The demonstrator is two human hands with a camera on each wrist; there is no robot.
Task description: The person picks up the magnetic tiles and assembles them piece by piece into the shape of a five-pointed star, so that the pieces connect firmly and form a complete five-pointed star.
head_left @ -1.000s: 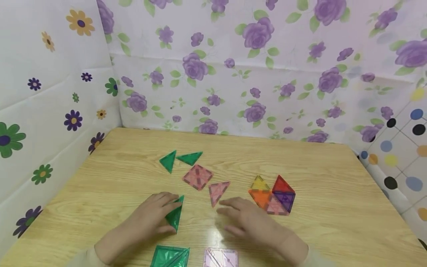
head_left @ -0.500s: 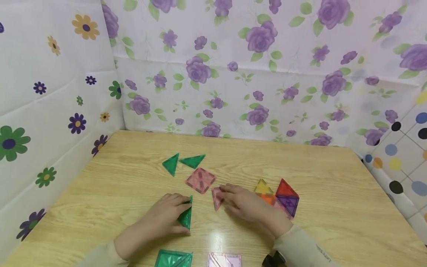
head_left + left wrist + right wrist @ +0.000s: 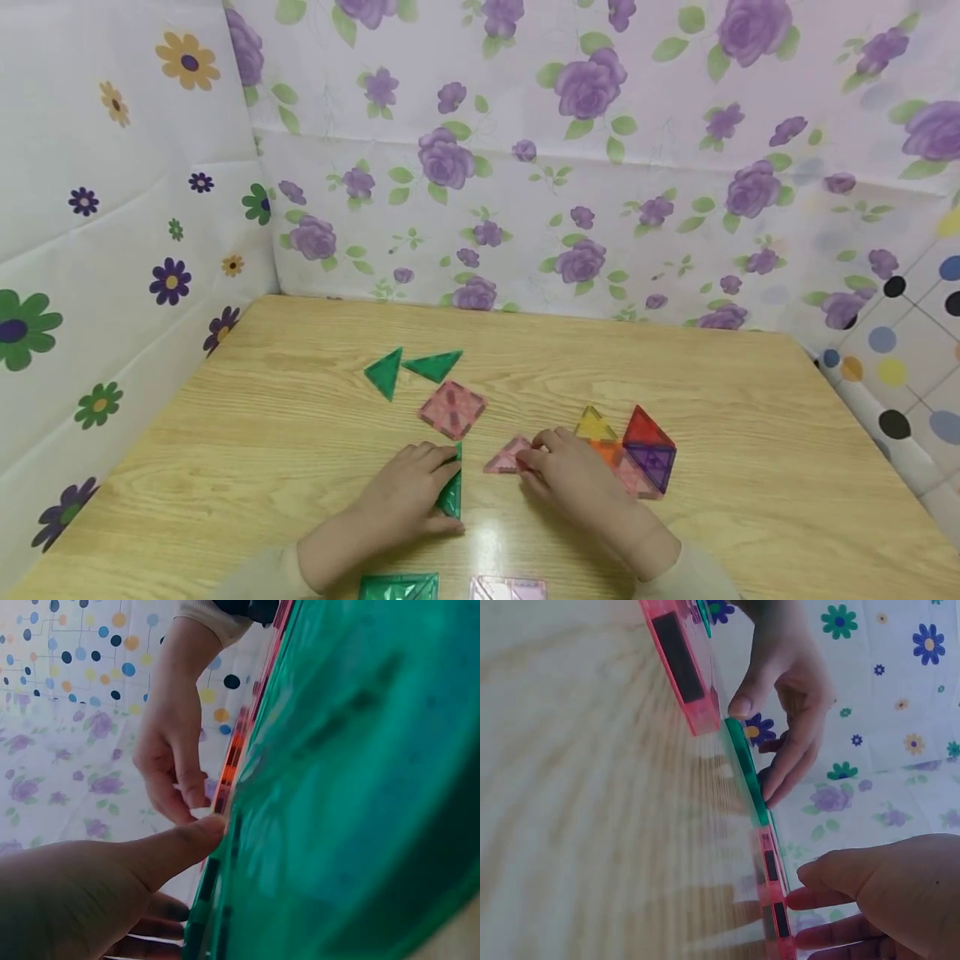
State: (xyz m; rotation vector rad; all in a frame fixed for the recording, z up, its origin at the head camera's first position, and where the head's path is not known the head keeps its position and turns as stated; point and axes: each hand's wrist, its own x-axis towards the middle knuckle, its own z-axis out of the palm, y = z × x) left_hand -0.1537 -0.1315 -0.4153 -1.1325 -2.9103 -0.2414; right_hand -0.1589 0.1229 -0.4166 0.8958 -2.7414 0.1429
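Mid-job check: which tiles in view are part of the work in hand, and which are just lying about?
In the work now:
green triangle, gripped by the left hand
pink triangle, touched by the right hand

Apparently just lying about at this moment:
two far green triangles
pink diamond
multicoloured cluster
green tiles and pink tiles at the near edge

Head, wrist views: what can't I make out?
Head: left part of held green triangle, behind left hand.
Head: right end of touched pink triangle, under right hand.
Head: near ends of green tiles, pink tiles, past bottom edge.
Left wrist: foreground green sheet, blurred, cut off at right.
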